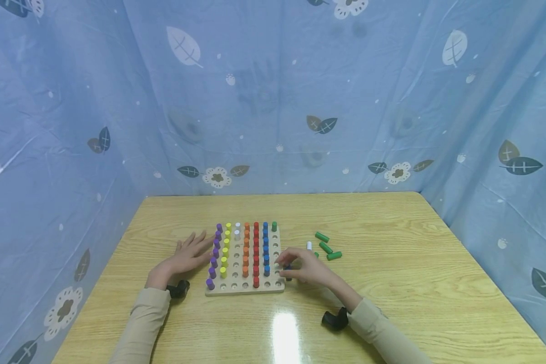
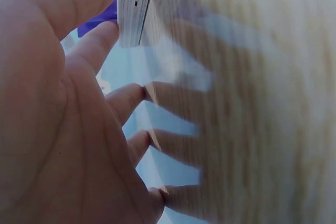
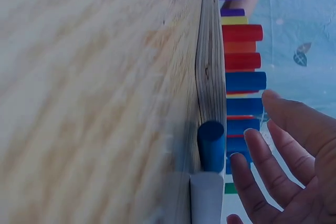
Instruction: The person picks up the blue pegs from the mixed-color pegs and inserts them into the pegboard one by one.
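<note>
A wooden pegboard (image 1: 245, 290) holds columns of purple, yellow, white, orange, red and blue pegs, with one green peg (image 1: 274, 226) at its far right corner. My left hand (image 1: 188, 260) lies on the table with its fingers extended, thumb and index finger at the board's left edge (image 2: 134, 11). Over the board's right edge, my right hand (image 1: 307, 267) has its fingers loosely bent and apart, with nothing visible between them. Its thumb comes close to the blue pegs (image 3: 245, 81) in the right wrist view. A loose blue peg (image 3: 211, 148) and a white peg (image 3: 206, 198) are beside that edge.
Several loose green pegs (image 1: 326, 247) lie on the wooden table (image 1: 382, 253) right of the board, near the white peg. A patterned blue curtain (image 1: 273, 101) surrounds the table at the back and sides. Black wrist mounts (image 1: 335, 319) sit at both wrists.
</note>
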### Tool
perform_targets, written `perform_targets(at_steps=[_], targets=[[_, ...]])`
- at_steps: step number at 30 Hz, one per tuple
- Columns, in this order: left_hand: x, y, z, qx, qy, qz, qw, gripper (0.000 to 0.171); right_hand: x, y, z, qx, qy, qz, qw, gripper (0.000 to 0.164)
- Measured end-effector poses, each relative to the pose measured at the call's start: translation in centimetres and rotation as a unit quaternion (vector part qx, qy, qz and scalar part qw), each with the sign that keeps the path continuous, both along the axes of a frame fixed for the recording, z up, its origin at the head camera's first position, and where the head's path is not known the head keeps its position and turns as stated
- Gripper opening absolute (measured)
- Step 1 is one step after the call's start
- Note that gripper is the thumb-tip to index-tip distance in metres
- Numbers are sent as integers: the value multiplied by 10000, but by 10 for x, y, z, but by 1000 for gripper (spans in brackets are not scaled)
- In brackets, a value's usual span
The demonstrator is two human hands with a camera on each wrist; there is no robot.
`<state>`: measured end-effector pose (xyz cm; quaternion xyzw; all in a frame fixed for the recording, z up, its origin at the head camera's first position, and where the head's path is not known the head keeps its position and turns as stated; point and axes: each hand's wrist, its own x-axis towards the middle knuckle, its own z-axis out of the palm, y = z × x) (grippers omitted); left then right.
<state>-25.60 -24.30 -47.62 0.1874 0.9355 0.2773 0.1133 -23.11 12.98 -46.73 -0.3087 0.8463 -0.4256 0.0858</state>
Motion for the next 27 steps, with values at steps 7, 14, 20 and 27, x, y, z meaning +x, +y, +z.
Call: perform_targets(at_steps=[7,14,20,27], targets=[[0,0,0,-4,-8,21,10000,59,0,9,-1,-105,99,51,9999,30],[1,-1,0,-21,1,15,10000,59,-2,15,-3,92,237,-55,9997,32],[2,0,1,-8,-12,23,10000,59,-3,17,-5,303,527,-72,9981,32],[0,0,0,-45,-4,22,10000,59,-3,17,-5,540,712,-105,9959,31]])
